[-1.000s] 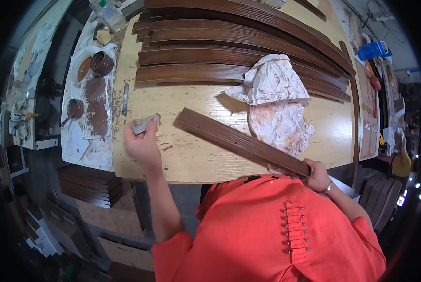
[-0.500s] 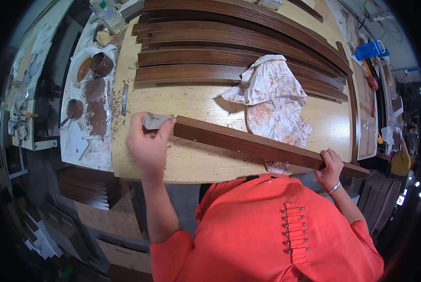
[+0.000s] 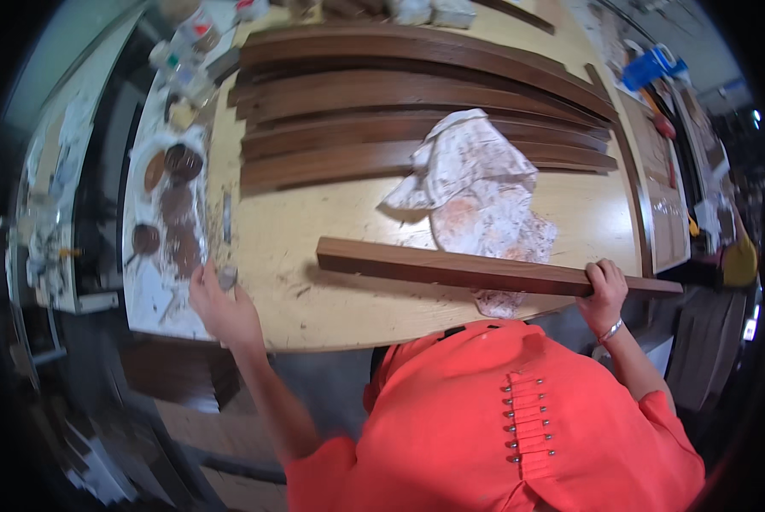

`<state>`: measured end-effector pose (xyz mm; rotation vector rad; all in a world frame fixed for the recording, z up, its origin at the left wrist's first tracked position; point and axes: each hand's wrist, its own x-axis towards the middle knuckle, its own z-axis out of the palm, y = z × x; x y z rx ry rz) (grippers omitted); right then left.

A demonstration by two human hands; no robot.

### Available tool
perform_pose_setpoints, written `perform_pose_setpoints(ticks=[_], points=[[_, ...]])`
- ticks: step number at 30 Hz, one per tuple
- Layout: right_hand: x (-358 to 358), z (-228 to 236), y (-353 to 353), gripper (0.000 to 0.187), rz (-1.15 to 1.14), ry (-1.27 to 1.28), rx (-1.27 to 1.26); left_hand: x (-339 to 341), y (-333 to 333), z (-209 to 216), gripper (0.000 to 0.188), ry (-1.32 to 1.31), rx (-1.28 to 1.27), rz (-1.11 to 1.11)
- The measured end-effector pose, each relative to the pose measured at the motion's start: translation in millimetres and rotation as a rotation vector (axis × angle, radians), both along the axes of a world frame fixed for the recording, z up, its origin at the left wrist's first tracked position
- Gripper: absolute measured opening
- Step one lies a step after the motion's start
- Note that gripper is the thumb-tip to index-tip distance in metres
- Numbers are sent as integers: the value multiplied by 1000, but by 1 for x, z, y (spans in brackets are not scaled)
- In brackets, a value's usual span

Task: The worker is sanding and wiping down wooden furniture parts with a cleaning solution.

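My right hand (image 3: 604, 288) is wrapped round a long dark brown wooden strip (image 3: 451, 266) near its right end. The strip slants across the table's near side, and its left end is free. Towards the left edge of the table is my left hand (image 3: 224, 314), blurred by motion. A small grey folded piece (image 3: 228, 276), perhaps sandpaper, shows between its thumb and fingers. Beyond the strip lies a crumpled white cloth (image 3: 476, 171) with brown stains, its lower end passing behind the strip.
Several dark wooden strips (image 3: 340, 90) lie side by side along the table's far side. At the left, a stained white surface (image 3: 154, 294) bears a dark cup (image 3: 182, 160), a smaller cup (image 3: 145, 240) and bottles. A thin metal strip (image 3: 227, 218) lies beside it. More brown boards (image 3: 178, 373) are stacked below.
My left hand has left the wooden strip's end and moved left with the grey piece. The strip's left end sits slightly lower in view. My right hand still grips it.
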<state>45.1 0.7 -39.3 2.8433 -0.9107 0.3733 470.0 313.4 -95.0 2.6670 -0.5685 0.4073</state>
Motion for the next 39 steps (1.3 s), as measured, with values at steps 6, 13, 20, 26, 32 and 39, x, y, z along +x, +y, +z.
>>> perform_pose_setpoints(ticks=[6, 13, 20, 26, 32, 39], points=[[27, 11, 3, 42, 32, 58, 173, -101, -88, 71, 66, 27, -189, -783], [92, 27, 10, 20, 264, 5, 311, -162, -172, 84, 79, 354, 69, -1026], [68, 33, -2, 17, 333, -99, 319, -188, -184, 69, 75, 287, 14, -1264], [32, 25, -22, 13, 344, -115, 321, -213, -212, 62, 53, 440, -68, -1346], [-66, 27, -72, 17, 183, -109, 374, -206, -231, 78, 44, 299, 51, -1437], [-185, 24, -107, 42, -206, -202, 565, -264, -303, 120, 30, -8, -233, -1335]])
